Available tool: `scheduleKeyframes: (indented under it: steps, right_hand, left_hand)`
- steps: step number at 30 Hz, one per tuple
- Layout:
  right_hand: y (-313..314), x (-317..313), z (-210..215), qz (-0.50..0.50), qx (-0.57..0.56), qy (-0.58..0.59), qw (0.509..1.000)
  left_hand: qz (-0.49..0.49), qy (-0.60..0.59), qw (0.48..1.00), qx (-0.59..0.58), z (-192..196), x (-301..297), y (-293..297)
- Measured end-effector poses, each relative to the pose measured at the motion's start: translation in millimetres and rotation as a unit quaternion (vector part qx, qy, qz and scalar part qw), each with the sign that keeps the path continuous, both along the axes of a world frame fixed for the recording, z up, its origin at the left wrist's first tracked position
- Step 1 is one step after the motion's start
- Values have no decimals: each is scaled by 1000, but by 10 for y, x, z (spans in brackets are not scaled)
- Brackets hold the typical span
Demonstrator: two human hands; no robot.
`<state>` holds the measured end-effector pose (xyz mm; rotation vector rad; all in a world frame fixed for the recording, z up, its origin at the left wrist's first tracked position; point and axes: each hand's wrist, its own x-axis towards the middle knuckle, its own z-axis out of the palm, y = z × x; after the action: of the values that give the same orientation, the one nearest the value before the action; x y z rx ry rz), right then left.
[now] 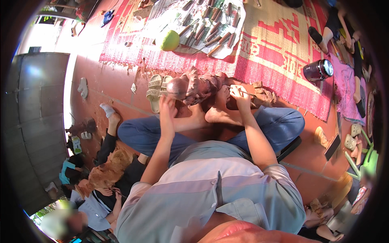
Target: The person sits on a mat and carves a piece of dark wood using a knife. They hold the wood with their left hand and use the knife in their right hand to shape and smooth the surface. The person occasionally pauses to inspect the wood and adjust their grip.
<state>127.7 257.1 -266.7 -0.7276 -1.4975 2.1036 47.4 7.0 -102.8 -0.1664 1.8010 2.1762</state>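
Observation:
A reddish-brown carved wooden figure (201,88) with a smooth round end lies across the floor in front of me, against my bare feet. My left hand (167,108) is at its round end, fingers stretched out against the wood's near side. At the other end, my right hand (242,94) is closed around a thin, dark carving tool (250,94). The tool's tip points towards the figure's right end, by my foot; whether it touches the wood I cannot tell. Rough brown wood pieces (264,96) lie just right of my right hand.
Ahead, a red-and-yellow mat (279,52) bears a cloth with rows of wooden-handled tools (212,34), a green fruit (169,40) and a dark lamp-like cylinder (318,70). Olive sandals (154,92) lie left; a phone (332,147) lies right. People sit on both sides, one holding a wood carving (109,170).

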Motion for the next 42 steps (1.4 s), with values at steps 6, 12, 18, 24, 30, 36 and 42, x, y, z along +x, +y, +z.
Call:
scheduleKeyframes:
  steps: [6,12,18,24,30,36,42]
  right_hand:
    - [-4,21,327,-11,-136,-38,990]
    - [171,358,334,-24,-43,25,998]
    - [329,322,1373,-37,-113,-29,992]
    - [332,307,2408,151,51,39,986]
    - [83,327,2997,504,111,-39,856]
    - [-141,135,3260,617,179,-50,764]
    - [8,277,2976,521,-6,-6,853]
  left_hand:
    - [-179,323,918,-145,779,-234,491]
    - [-181,139,968,-103,915,-420,683]
    - [-92,136,986,-36,555,-698,529]
    - [8,164,979,-122,168,-183,53]
    - [-234,88,968,17,1032,362,91]
    - [-271,-21,949,159,1310,347,413]
    - [-244,-113,919,289,1284,313,516]
